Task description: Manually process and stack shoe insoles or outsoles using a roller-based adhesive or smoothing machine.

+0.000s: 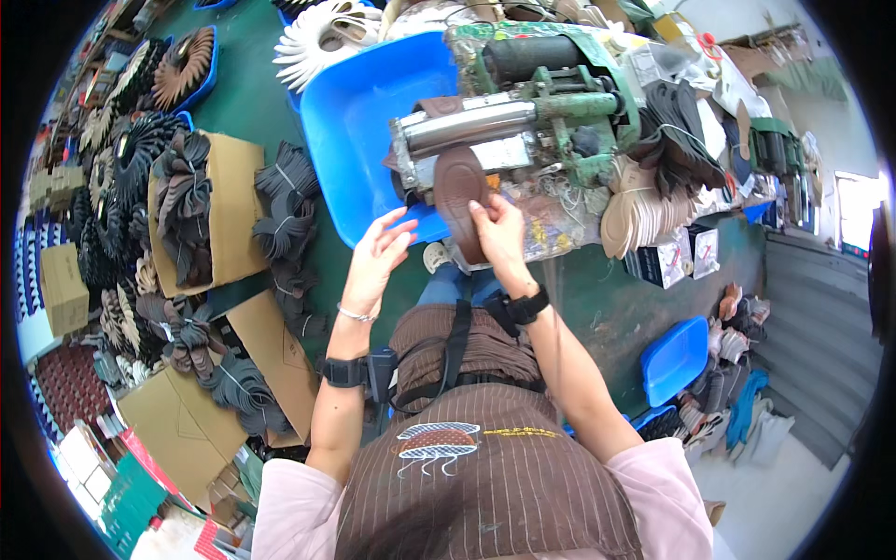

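Note:
My right hand [499, 231] grips a brown shoe insole [461, 191] by its lower right edge, thumb on top. The insole's upper end reaches the front of a green roller machine [579, 107], just below its shiny metal roller [471, 125]. To the left, my left hand [381, 257] is raised with its fingers apart, touching nothing, in front of a large blue tub [336, 140]. Another brown piece [439, 105] shows behind the roller, partly hidden by it.
Bundled pale insoles [630, 210] and dark insoles [674, 140] lie on the bench right of the machine. A cardboard box [233, 210] of dark insoles stands at left, with grey bundles [283, 219] beside it. Another blue tub [676, 355] sits on the floor at right.

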### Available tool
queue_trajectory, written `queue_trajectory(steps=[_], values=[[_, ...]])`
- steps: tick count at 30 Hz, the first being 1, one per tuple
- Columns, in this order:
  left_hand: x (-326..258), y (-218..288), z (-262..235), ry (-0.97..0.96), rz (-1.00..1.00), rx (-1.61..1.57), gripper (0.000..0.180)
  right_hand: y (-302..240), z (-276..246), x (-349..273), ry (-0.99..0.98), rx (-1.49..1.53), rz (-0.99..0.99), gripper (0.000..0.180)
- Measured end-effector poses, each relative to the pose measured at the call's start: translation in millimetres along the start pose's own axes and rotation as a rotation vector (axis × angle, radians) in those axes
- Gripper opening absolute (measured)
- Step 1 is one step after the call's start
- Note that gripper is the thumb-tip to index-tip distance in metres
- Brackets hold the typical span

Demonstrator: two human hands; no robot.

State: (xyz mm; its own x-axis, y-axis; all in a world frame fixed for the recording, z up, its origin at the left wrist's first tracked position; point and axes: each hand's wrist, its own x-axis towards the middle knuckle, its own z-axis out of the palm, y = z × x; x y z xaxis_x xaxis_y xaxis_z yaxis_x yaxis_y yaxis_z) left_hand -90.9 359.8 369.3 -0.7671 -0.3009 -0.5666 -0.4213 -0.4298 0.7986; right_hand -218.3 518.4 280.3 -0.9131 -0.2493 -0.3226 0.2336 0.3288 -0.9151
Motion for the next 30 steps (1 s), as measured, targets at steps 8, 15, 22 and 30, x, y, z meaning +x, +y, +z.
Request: queue_trajectory(steps=[8,15,22,30], values=[[-3.1,-12.0,10.8,0.056,-0.006,-0.016,0.041,-45.8,-4.1,9.6,0.079,0.111,-0.005,0.027],[6.1,-0.7,63.1,-0.067,-0.052,0.227,0.037,-70.5,-110.2,12.1,-0.611,-0.021,-0.093,0.02],[40.2,29.0,224.6,-0.418,-0.082,0.305,0.042,-79.4,-361.8,95.5,0.067,-0.267,-0.276,0.026],[230.7,-1.8,439.6,-0.137,0.097,0.365,0.054,-21.8,-447.2,233.3,0.124,-0.839,-0.451,0.051]])
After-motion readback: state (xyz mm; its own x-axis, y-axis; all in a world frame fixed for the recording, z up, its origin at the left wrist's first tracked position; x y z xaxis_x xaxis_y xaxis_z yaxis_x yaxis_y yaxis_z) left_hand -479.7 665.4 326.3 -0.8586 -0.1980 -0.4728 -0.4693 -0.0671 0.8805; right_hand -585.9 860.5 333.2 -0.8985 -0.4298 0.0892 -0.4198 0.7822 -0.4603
